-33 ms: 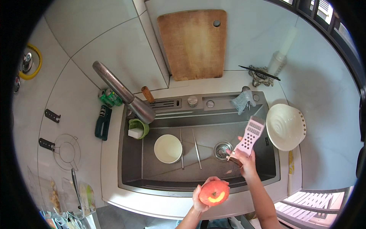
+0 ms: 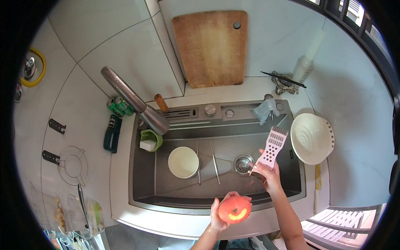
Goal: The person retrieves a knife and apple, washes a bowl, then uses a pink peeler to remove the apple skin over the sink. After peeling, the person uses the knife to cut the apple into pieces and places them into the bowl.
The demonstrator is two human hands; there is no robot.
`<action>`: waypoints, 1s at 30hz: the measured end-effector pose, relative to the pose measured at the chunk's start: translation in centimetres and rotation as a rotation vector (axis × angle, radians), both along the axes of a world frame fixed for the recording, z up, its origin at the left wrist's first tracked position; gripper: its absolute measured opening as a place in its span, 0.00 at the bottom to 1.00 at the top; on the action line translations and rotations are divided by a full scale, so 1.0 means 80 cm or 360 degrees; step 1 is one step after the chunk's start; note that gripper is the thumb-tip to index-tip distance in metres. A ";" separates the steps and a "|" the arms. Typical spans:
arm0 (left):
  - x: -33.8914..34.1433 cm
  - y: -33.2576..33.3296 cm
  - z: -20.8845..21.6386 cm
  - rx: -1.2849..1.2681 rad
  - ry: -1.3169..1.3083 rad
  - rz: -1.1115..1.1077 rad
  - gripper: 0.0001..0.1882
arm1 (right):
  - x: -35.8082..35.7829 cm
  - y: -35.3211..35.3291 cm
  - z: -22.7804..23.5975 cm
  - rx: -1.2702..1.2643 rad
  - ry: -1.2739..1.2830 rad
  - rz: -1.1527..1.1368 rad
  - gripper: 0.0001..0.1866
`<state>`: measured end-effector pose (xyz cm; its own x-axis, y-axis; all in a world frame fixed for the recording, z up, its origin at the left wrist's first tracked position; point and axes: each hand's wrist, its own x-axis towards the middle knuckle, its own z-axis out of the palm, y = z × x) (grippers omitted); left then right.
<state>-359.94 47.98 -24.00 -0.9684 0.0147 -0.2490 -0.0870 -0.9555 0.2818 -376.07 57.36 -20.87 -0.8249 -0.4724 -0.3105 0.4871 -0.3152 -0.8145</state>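
My left hand (image 2: 220,214) is wrapped round a red peach (image 2: 234,209) over the sink's front edge. A crescent of yellow flesh shows on the peach where the skin is off. Over the right side of the sink, my right hand (image 2: 268,177) grips a pink grater (image 2: 274,146) with round holes and a comb-like far end. Its lower end lies within my fingers, beside a dark brown part that I cannot make out clearly. The grater and the peach are apart. Below and left of the grater is the sink drain (image 2: 243,163).
In the grey sink (image 2: 175,198) are a cream bowl (image 2: 183,162), two thin metal rods (image 2: 215,162) and a green cup (image 2: 151,141). The faucet (image 2: 135,100) overhangs the left. A white basket (image 2: 312,138) sits on the right rim; a cutting board (image 2: 210,48) leans behind.
The grater has tipped slightly in my right hand, its far end shifting a little to the left. My left hand still holds the peach in nearly the same place.
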 end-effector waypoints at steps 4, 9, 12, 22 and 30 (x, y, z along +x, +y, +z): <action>-0.012 -0.014 0.001 -0.0144 0.0052 -0.0040 0.39 | 0.006 0.009 0.004 -0.0067 0.0041 0.0051 0.26; -0.008 -0.014 0.011 -0.0154 -0.0260 -0.0104 0.49 | 0.050 0.001 0.016 -0.0212 -0.0100 0.0304 0.25; -0.007 -0.017 0.010 -0.0177 -0.0088 0.0000 0.49 | 0.055 -0.008 0.027 -0.0132 0.0018 0.0326 0.24; -0.005 -0.031 -0.017 -0.0279 -0.0241 -0.0454 0.46 | 0.041 -0.010 0.008 -0.0033 0.0078 0.0552 0.25; -0.007 -0.052 -0.027 0.0145 0.0178 -0.0496 0.42 | 0.011 -0.009 -0.024 -0.0184 -0.0245 -0.0013 0.23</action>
<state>-360.50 43.85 -26.15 -0.9351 0.3314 -0.1257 -0.3521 -0.9096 0.2207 -375.21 56.62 -22.78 -0.7758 -0.5056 -0.3775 0.6003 -0.4072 -0.6884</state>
